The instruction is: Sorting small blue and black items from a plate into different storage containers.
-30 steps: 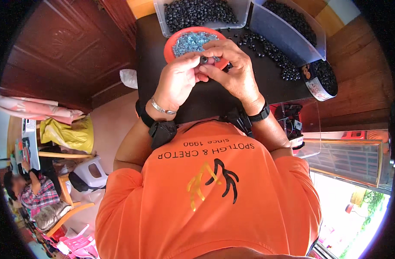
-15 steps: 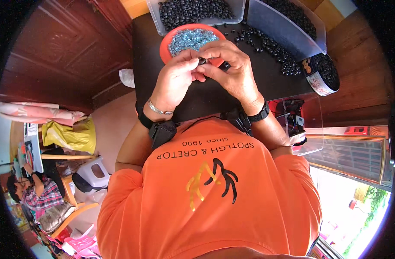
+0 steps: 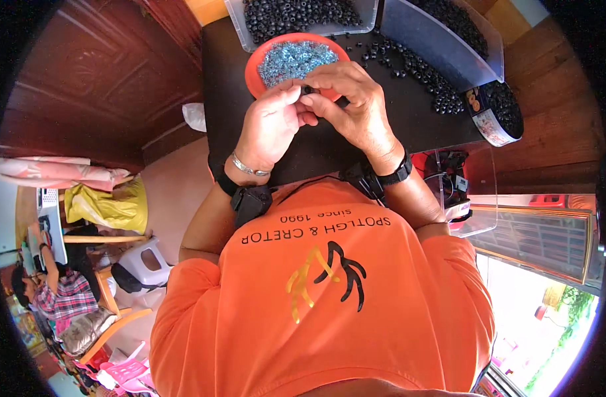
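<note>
In front of my chest, above the dark table (image 3: pixel 233 132), both hands meet at a small black round piece (image 3: pixel 307 90). My left hand (image 3: pixel 271 126) is closed, with its thumb and fingertips at the left side of the piece. From the right, my right hand (image 3: pixel 357 109) pinches it between thumb and forefinger. Its curled fingers partly hide a dark spot by the palm. Just beyond the fingers is a red-orange round dish (image 3: pixel 252 74), filled with small shiny silvery-blue pieces (image 3: pixel 293 61) too fine to make out.
Behind the dish stands a clear bin (image 3: pixel 245 41) of black round pieces. Another clear bin (image 3: pixel 442 49) stands at right, with loose black pieces (image 3: pixel 409 66) along it. A round tin (image 3: pixel 495 129) of them sits at the table's right edge. Far left, a person (image 3: pixel 64 291) sits.
My hands stay almost in place, and the black piece between the fingertips has turned slightly. At far left, the other person's arm has shifted.
</note>
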The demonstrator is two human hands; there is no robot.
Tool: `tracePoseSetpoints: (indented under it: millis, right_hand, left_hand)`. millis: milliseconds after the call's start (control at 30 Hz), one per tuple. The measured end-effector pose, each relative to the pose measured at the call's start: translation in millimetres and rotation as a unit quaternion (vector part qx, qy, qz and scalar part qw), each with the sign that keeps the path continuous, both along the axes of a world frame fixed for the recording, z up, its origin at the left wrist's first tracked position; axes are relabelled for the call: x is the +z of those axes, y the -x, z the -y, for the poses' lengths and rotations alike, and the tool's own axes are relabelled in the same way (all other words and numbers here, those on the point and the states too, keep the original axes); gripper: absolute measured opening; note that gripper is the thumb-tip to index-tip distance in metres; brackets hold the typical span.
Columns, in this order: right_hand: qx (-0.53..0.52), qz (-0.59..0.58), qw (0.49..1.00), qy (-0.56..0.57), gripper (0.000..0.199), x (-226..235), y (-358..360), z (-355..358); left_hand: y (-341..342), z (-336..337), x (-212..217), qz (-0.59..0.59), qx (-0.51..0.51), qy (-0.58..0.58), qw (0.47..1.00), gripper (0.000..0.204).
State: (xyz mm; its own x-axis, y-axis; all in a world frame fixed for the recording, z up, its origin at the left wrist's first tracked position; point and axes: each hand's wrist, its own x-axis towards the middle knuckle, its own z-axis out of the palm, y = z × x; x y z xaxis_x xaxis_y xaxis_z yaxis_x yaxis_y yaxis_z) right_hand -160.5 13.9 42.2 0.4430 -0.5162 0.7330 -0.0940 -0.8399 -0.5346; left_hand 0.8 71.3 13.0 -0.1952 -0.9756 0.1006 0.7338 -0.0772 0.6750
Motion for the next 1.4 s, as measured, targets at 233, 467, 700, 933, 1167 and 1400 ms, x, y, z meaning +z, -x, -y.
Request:
tracePoseSetpoints:
  millis: [233,467,700,933,1167,1400]
  right_hand:
    - [-0.006,-0.068,0.994,0.091,0.021,15,-3,8]
    - [-0.03,-0.159,0.984,0.074,0.015,13,2,68]
    - [0.047,-0.367,0.926,0.071,0.017,-20,-5,75]
    - [0.024,-0.408,0.907,0.103,0.015,-29,-18,74]
    - [0.096,-0.121,0.965,-0.213,0.008,-10,-19,43]
    - [0.149,0.008,0.955,-0.258,0.007,-1,-17,12]
  left_hand:
    - [-10,-9,-3,-0.005,0.06,-0.015,0.998,0.025]
    - [-64,-17,-4,-0.008,0.155,-0.049,0.987,0.024]
    - [-73,-28,-19,-0.031,0.173,-0.074,0.982,0.022]
    - [-60,-24,-21,-0.045,0.134,-0.092,0.986,0.024]
    - [-32,-13,-18,-0.022,0.08,-0.088,0.993,0.026]
    - [-11,-1,-13,0.013,0.019,-0.071,0.997,0.026]
